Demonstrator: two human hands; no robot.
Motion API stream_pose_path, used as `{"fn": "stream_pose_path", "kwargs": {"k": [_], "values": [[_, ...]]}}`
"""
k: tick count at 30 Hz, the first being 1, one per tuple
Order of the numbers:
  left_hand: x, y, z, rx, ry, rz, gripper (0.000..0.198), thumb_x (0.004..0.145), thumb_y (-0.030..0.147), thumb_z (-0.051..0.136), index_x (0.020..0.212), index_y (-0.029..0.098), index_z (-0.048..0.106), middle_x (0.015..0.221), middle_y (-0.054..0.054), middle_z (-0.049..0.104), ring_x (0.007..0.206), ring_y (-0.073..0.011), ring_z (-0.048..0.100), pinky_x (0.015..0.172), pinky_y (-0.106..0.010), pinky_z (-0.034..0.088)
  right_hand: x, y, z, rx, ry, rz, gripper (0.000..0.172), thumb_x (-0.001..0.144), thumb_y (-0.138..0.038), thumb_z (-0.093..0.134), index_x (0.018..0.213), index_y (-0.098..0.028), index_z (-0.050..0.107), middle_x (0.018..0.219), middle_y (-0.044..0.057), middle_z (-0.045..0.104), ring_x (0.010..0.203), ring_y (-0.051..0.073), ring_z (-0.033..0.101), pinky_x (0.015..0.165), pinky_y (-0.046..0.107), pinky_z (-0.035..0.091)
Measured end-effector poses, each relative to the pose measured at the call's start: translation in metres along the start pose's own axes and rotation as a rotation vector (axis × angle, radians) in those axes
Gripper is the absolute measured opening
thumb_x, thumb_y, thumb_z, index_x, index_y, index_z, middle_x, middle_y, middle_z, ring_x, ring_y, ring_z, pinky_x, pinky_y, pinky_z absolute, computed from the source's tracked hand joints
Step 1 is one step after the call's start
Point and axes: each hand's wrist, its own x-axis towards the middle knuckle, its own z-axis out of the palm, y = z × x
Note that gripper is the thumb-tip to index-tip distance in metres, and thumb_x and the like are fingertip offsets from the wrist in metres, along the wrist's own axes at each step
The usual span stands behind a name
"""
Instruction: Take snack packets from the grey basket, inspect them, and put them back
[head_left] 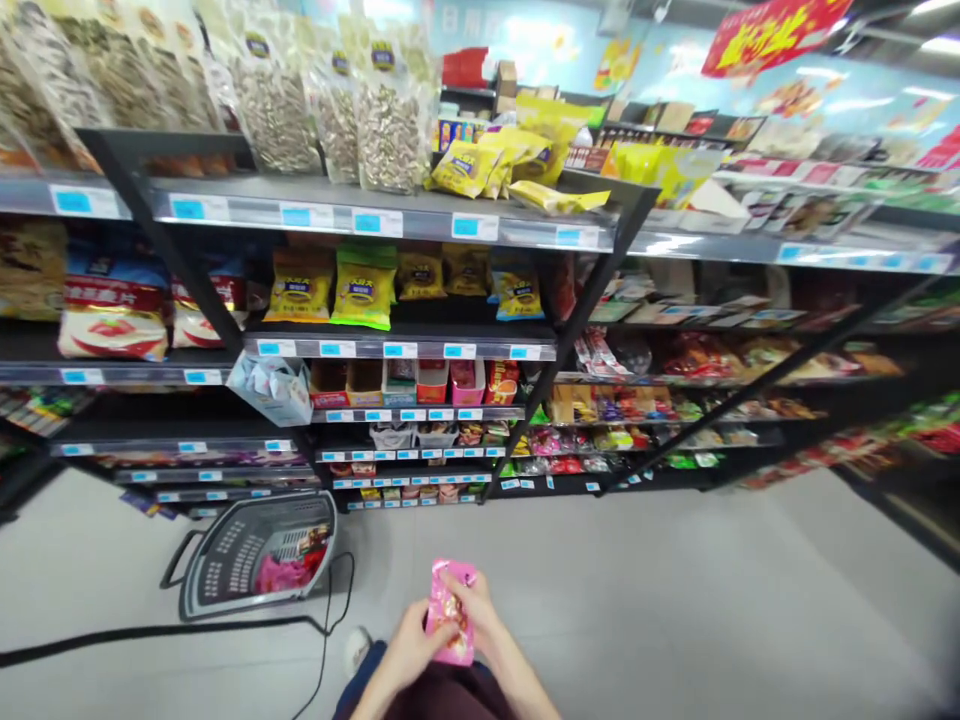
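A pink snack packet [463, 648] is held upright in front of my body, low in the head view. My left hand [418, 635] grips its left side, with the thumb laid across the front. From the right, my right hand [478, 603] closes on its upper part, thumb over the packet's face. The fingers behind the packet are hidden. A grey shopping basket [225, 555] stands on the floor to my left. Inside it lie pink packets [281, 574] and a few red and brown ones.
Shelves ahead carry yellow snack bags [364, 287], tall clear bags of seeds [394, 125] and small boxes [433, 382]. A light-blue box [271, 388] juts out from the shelf. A black cable [187, 629] runs across the grey floor [637, 600] beside the basket.
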Motion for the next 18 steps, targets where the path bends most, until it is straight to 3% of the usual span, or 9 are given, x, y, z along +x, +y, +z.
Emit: {"fn": "stream_pose_path", "kwargs": {"k": [5, 9, 12, 15, 18], "values": [[0.026, 0.018, 0.04, 0.13, -0.139, 0.013, 0.025, 0.074, 0.034, 0.064, 0.085, 0.012, 0.067, 0.078, -0.005, 0.069, 0.069, -0.0184, 0.06, 0.063, -0.026, 0.045, -0.008, -0.023, -0.048, 0.107, 0.123, -0.062, 0.041, 0.052, -0.044, 0.088, 0.062, -0.019, 0.057, 0.055, -0.002, 0.053, 0.047, 0.014, 0.049, 0.048, 0.027, 0.04], [0.036, 0.034, 0.062, 0.227, -0.205, 0.12, 0.022, 0.076, 0.032, 0.061, 0.087, 0.014, 0.068, 0.077, -0.004, 0.069, 0.07, -0.019, 0.06, 0.066, -0.027, 0.046, -0.02, -0.042, -0.067, 0.198, 0.163, -0.164, 0.034, 0.059, -0.04, 0.085, 0.064, -0.019, 0.058, 0.057, -0.002, 0.054, 0.048, 0.013, 0.048, 0.049, 0.026, 0.039], [0.037, 0.031, 0.062, 0.219, -0.225, 0.16, 0.025, 0.079, 0.034, 0.06, 0.091, 0.013, 0.069, 0.08, -0.006, 0.069, 0.073, -0.0209, 0.062, 0.07, -0.029, 0.048, -0.024, -0.044, -0.068, 0.25, 0.186, -0.206, 0.031, 0.06, -0.037, 0.085, 0.067, -0.019, 0.06, 0.06, -0.002, 0.057, 0.05, 0.013, 0.051, 0.05, 0.026, 0.041], [0.04, 0.008, 0.051, 0.075, -0.233, 0.135, 0.032, 0.08, 0.04, 0.063, 0.097, 0.013, 0.068, 0.09, -0.01, 0.071, 0.081, -0.0251, 0.065, 0.077, -0.033, 0.051, -0.018, -0.036, -0.059, 0.264, 0.199, -0.18, 0.031, 0.056, -0.034, 0.086, 0.068, -0.019, 0.062, 0.063, 0.0, 0.061, 0.056, 0.016, 0.057, 0.055, 0.028, 0.046], [0.043, -0.016, 0.038, -0.143, -0.144, 0.077, 0.043, 0.073, 0.042, 0.071, 0.106, 0.014, 0.068, 0.103, -0.012, 0.071, 0.097, -0.0291, 0.065, 0.09, -0.037, 0.049, -0.012, -0.03, -0.043, 0.218, 0.209, -0.155, 0.033, 0.052, -0.03, 0.086, 0.071, -0.018, 0.063, 0.065, 0.001, 0.063, 0.06, 0.018, 0.059, 0.059, 0.029, 0.048]]}}
